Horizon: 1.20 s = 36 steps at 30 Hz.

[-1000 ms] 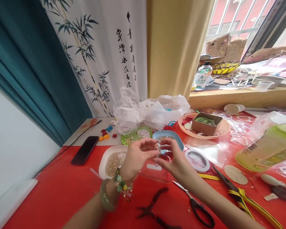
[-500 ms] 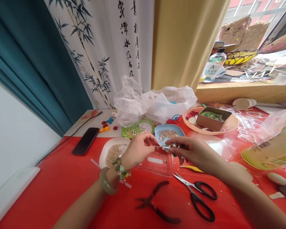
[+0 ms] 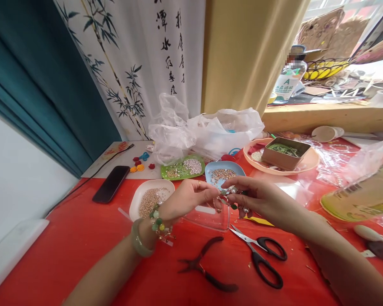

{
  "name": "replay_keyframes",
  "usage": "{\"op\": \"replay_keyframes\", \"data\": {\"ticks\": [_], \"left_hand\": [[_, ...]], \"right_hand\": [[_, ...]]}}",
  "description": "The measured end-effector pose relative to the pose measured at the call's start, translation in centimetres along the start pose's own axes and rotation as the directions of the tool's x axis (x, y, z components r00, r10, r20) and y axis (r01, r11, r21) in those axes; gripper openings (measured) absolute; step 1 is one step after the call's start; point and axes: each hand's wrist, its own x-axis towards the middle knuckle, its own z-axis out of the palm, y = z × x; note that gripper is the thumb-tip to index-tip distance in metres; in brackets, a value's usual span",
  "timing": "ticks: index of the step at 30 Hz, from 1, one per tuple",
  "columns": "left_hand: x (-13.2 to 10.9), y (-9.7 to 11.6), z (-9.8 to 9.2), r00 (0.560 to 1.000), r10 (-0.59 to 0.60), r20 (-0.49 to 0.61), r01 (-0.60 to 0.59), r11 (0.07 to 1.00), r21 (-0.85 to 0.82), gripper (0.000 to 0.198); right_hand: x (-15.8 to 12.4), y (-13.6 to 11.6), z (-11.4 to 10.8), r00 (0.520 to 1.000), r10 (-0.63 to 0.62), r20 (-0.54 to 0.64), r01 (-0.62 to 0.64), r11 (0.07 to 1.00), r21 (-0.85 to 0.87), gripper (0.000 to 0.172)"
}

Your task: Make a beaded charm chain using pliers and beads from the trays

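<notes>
My left hand (image 3: 187, 199) and my right hand (image 3: 258, 199) meet above a clear plastic tray (image 3: 210, 219) on the red table. Both pinch a small beaded piece (image 3: 231, 199) with pearl and green beads and little rings hanging between the fingertips. My left wrist wears a green bangle and a bead bracelet (image 3: 158, 225). Just beyond the hands sits a blue dish of small beads (image 3: 223, 172). A white dish of gold beads (image 3: 148, 199) lies left of my left hand.
Black pliers (image 3: 206, 270) and black-handled scissors (image 3: 261, 253) lie near the front. A green bead tray (image 3: 181, 166), a black phone (image 3: 111, 189), white plastic bags (image 3: 207, 134), a pink plate holding a tin (image 3: 282, 155) and a green bottle (image 3: 360, 197) stand around.
My hands came lower and drew slightly apart, with the beaded piece stretched between them. The view shifted down and left; my right forearm uncovered the scissors.
</notes>
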Motion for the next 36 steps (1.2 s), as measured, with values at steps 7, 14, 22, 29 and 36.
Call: {"op": "replay_keyframes", "data": {"ticks": [7, 14, 22, 29, 36], "left_hand": [[0.1, 0.3, 0.1, 0.997, -0.019, -0.078, 0.025, 0.997, 0.079, 0.013], [-0.3, 1.0, -0.1, 0.997, -0.011, -0.078, 0.024, 0.986, 0.164, 0.006], [-0.4, 1.6, -1.2, 0.998, -0.025, -0.063, 0.036, 0.984, 0.176, 0.008], [-0.4, 1.8, -1.0, 0.999, -0.028, -0.033, 0.036, 0.958, 0.283, 0.036], [0.0, 0.0, 0.8, 0.996, -0.040, 0.080, 0.035, 0.997, 0.065, 0.034]], "right_hand": [[0.2, -0.7, -0.1, 0.998, 0.057, 0.026, -0.059, 0.995, 0.082, 0.023], [0.0, -0.4, -0.3, 0.993, 0.111, 0.036, -0.116, 0.981, 0.154, 0.019], [-0.2, 0.0, -1.6, 0.995, 0.094, -0.034, -0.086, 0.980, 0.180, 0.024], [-0.4, 0.0, -1.3, 1.000, -0.011, 0.006, 0.010, 0.998, 0.066, 0.029], [-0.4, -1.1, 0.9, 0.991, -0.098, 0.093, 0.087, 0.989, 0.118, 0.023]]}}
